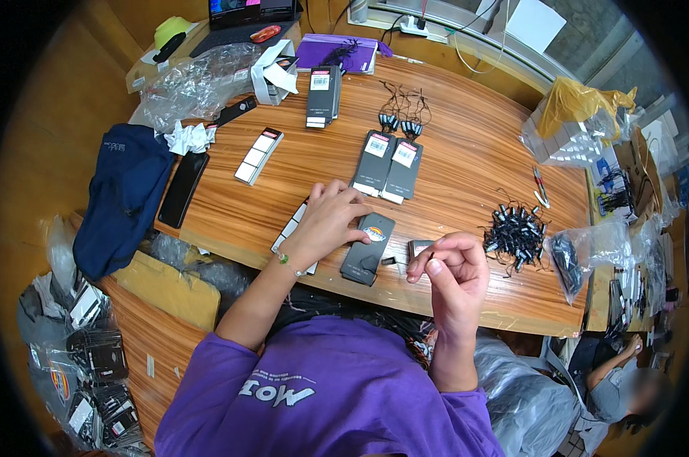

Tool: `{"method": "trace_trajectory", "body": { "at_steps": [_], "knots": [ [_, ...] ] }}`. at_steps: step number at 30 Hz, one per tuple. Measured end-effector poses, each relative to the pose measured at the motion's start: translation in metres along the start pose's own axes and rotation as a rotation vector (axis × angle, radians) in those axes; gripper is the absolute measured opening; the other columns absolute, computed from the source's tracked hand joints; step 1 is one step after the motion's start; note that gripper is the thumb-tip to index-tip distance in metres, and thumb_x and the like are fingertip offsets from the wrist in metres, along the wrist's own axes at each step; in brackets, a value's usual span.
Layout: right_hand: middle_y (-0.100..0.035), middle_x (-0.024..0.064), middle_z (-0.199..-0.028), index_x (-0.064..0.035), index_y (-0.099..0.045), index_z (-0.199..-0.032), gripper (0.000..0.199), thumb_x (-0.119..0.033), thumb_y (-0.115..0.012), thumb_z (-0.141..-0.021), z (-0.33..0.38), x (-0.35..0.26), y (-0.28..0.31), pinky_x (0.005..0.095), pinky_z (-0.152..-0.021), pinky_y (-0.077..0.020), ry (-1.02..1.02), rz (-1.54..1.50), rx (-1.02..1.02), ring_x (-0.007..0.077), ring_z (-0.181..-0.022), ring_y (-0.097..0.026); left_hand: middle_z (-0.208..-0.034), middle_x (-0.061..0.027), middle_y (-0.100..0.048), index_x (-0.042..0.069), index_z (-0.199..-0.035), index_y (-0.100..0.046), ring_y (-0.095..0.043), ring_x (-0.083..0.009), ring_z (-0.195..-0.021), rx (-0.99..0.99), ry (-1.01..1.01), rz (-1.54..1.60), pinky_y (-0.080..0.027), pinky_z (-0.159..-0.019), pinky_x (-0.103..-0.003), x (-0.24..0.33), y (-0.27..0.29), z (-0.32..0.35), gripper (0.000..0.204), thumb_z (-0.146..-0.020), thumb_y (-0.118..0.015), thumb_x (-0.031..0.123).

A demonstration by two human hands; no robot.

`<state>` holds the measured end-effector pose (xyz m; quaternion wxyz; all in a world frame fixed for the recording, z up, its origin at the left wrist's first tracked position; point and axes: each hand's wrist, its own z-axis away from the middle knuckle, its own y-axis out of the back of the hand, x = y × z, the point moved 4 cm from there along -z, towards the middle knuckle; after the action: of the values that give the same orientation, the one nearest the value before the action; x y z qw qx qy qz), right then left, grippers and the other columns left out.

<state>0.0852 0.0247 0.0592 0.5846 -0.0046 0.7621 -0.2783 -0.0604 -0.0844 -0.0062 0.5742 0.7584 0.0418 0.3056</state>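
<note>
A dark grey hang tag [360,263] with a colourful logo lies near the table's front edge. My left hand [329,217] reaches over from its left, fingers spread and curved, the thumb resting on the tag's face. Under this hand, partly covered, is a strip of white labels [289,232]. My right hand [460,278] is raised to the right of the tag, thumb and forefinger pinched; a tiny dark bit shows at their tips, too small to name. Beyond the hands lie two stacks of grey hang tags [373,164] with white stickers, black strings attached at their far ends.
A pile of black strings [516,236] lies on the right, with red-handled pliers [540,186] behind it. Another tag stack [323,95], a label strip [259,156] and a black phone-like slab [183,190] lie farther left. A co-worker [615,385] sits at lower right.
</note>
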Motion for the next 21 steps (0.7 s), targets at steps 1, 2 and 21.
{"method": "trace_trajectory", "body": {
  "at_steps": [1,2,21],
  "knots": [
    [-0.058,0.0147,-0.072,0.0002,-0.045,-0.099,0.020,0.003,-0.053,-0.081,0.000,0.000,0.000,0.0301,-0.062,-0.0468,0.006,0.005,0.001,0.0199,-0.065,-0.057,-0.101,0.0004,-0.056,0.011,-0.096,-0.065,-0.044,-0.0208,-0.101,0.010,-0.005,0.009,-0.031,-0.088,-0.036,0.000,0.001,0.000,0.043,-0.060,-0.073,0.032],
    [-0.058,0.0147,-0.072,0.0002,-0.045,-0.099,0.020,0.003,-0.053,-0.081,0.000,0.000,0.000,0.0298,-0.063,-0.0469,0.005,0.008,0.004,0.0196,-0.066,-0.057,-0.101,0.0003,-0.056,0.011,-0.096,-0.065,-0.044,-0.0210,-0.101,0.018,-0.012,0.016,-0.031,-0.088,-0.036,0.001,0.002,0.001,0.042,-0.061,-0.073,0.031],
    [-0.062,0.0126,-0.082,0.0029,-0.047,-0.100,0.018,0.006,-0.052,-0.083,-0.001,0.011,0.001,0.0246,-0.068,-0.0498,-0.048,0.078,-0.040,0.0138,-0.073,-0.060,-0.085,-0.0043,-0.058,0.005,-0.093,-0.055,-0.055,-0.0163,-0.083,0.114,0.104,0.466,-0.043,-0.076,-0.030,-0.004,0.009,0.000,0.033,-0.067,-0.072,0.015]
  ]
}}
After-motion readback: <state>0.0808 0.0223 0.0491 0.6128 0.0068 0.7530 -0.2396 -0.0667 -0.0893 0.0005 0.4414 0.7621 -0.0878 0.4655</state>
